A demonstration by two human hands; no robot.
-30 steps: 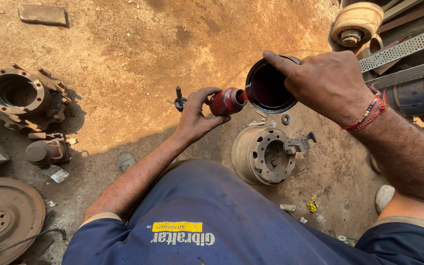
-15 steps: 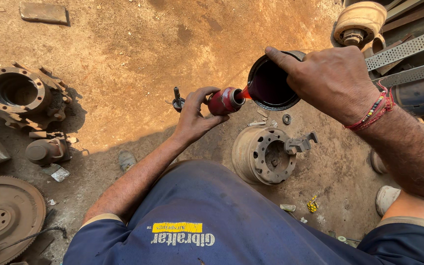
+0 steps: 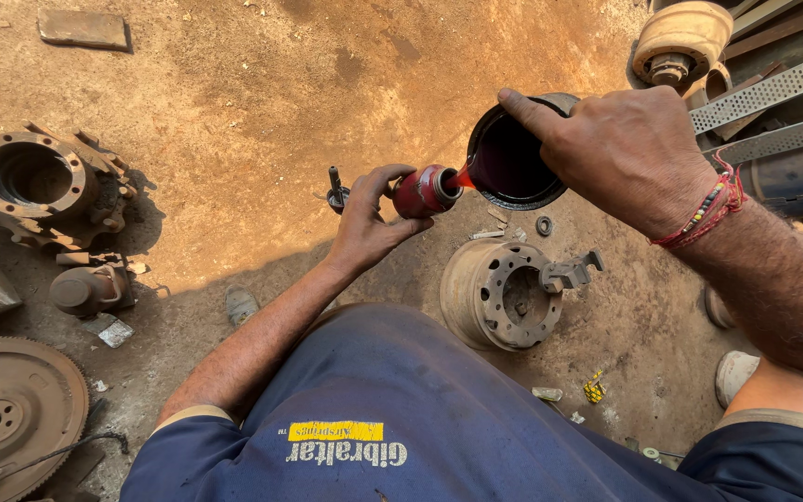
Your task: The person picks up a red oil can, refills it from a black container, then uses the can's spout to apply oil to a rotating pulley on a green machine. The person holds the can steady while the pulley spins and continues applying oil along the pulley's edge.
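The left hand is closed around one small red bottle at frame centre, and the right hand grips one black cup, now tipped further so a red stream runs into the bottle's mouth. One brake drum lies below; one hub and one toothed wheel at left.

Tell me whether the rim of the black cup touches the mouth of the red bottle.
Cannot tell. In the head view the black cup tilts over the red bottle, and the red liquid covers the spot where rim and mouth would meet.
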